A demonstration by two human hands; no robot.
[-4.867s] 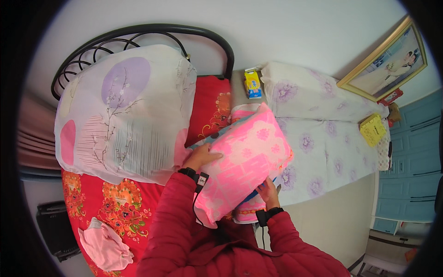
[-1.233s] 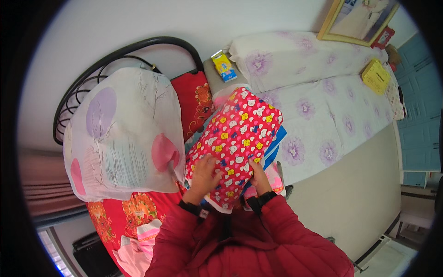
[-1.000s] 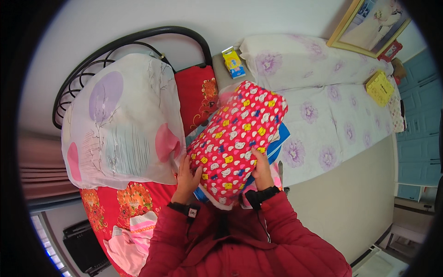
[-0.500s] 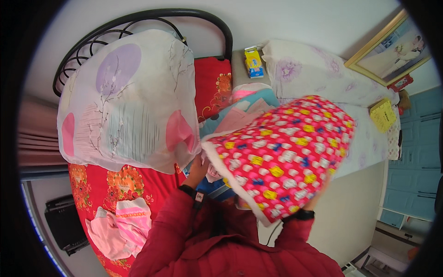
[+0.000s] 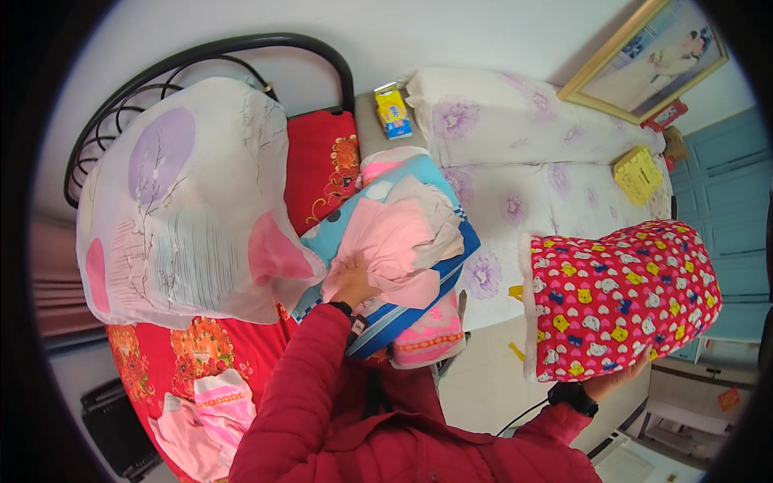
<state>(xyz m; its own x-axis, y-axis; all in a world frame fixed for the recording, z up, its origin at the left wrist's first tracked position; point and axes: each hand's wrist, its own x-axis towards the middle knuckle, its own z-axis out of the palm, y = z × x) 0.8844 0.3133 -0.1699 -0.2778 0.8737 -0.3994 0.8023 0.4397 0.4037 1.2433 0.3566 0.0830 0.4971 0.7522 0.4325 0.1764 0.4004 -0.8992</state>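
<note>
My right hand (image 5: 626, 377) is closed on the lower edge of a red fleece-edged padded blanket (image 5: 620, 306) printed with hearts and small bear faces. The blanket is held out to the right in a rounded fold, and part of the hand is hidden beneath it. My left hand (image 5: 353, 280) lies with spread fingers on a rumpled pale pink garment (image 5: 386, 233). That garment rests on a pile with a light blue cloth (image 5: 326, 235) and a dark blue striped cloth (image 5: 378, 332). A pink patterned towel (image 5: 427, 334) shows at the pile's near side.
On the left, a sheer printed cover (image 5: 193, 201) hangs over the black metal headboard (image 5: 241, 44) and red bedding (image 5: 318, 161). Pink clothes (image 5: 205, 419) lie at lower left. A yellow-blue packet (image 5: 392, 111), a flowered white cover (image 5: 515, 201) and a yellow box (image 5: 638, 175) are beyond.
My right hand has swung the red blanket off the pile to the right, uncovering the pink garment. My left hand has moved onto that garment, its fingers now spread.
</note>
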